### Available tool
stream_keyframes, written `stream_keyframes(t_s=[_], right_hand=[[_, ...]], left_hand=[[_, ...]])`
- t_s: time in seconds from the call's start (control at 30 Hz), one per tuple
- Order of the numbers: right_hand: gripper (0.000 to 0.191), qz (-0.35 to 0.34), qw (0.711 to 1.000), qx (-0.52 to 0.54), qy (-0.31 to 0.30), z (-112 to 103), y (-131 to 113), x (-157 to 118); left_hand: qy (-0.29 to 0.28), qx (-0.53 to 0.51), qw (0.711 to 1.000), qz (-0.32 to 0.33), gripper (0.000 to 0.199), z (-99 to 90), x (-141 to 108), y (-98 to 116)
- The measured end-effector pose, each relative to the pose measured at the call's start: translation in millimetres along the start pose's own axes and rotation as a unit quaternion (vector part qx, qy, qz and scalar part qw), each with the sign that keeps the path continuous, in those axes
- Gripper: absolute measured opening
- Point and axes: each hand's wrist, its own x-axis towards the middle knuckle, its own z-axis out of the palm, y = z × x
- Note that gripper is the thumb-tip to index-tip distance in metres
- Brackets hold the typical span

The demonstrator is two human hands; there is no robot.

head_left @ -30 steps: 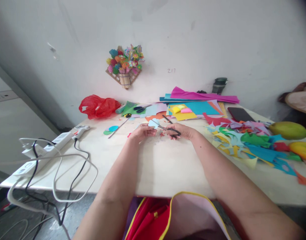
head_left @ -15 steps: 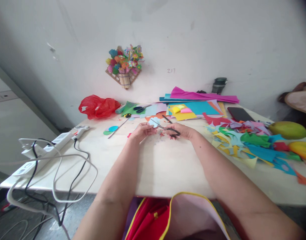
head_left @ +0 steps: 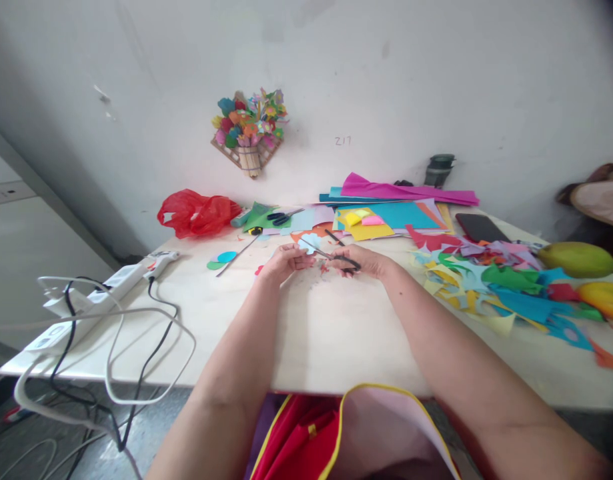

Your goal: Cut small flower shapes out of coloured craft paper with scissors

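Pale-blue paper [head_left: 313, 239] is sitting slightly higher in view vs 1 s ago; I'm pinching its near edge w/ L grip [head_left: 287, 261], R grip [head_left: 365, 259] curling snugly round scissors [head_left: 355, 266].

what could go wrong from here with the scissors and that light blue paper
The scissors in the right hand have their blades at the light blue paper, close to the left hand, so a slip might nick a fingertip.
The paper is small and looks thin, so it could twist and the cut run crooked.
A white cable loops past the front edge of the table; an arm swinging left might snag it.
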Motion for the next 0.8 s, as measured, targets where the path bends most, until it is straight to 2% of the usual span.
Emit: stream_keyframes(t_s=[0.5,0.8], right_hand=[[0.029,-0.022,1.000,-0.013,0.000,-2.0,3.0,1.2],[0.029,-0.008,1.000,0.001,0.011,-1.2,3.2,1.9]], left_hand=[[-0.008,-0.022,1.000,-0.006,0.019,3.7,-2.2,3.5],[-0.019,-0.014,1.000,-0.003,0.012,2.9,-1.7,2.9]])
